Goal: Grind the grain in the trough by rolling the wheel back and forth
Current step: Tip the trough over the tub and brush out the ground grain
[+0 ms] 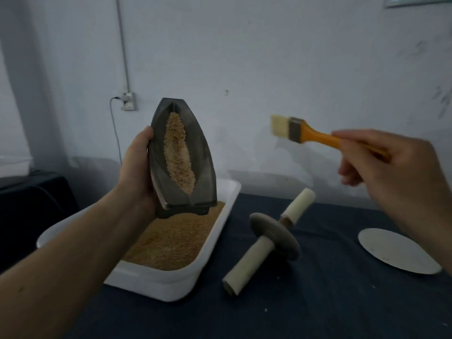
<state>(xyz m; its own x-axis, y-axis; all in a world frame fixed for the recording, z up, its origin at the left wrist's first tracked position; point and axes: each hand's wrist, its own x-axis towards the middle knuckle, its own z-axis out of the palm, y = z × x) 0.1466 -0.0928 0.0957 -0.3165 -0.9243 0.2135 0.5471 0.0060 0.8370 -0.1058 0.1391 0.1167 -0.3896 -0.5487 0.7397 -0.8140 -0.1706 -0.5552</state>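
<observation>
My left hand (138, 167) grips the dark boat-shaped trough (200, 172) by its left side and holds it tipped up on end above the white tub (176, 285). A strip of tan ground grain (178, 154) clings along the trough's groove. My right hand (381, 167) pinches the orange handle of a flat brush (293, 129), bristles pointing left, in the air to the right of the trough and apart from it. The grinding wheel (275, 237), a grey disc on a pale axle with two roller handles, lies on the dark cloth beside the tub.
The white tub holds a layer of brown ground grain (171, 241). A white round plate (398, 250) lies on the dark tablecloth at the right. A wall with a socket and cable (128, 101) stands behind. A dark object (31, 196) sits at the left.
</observation>
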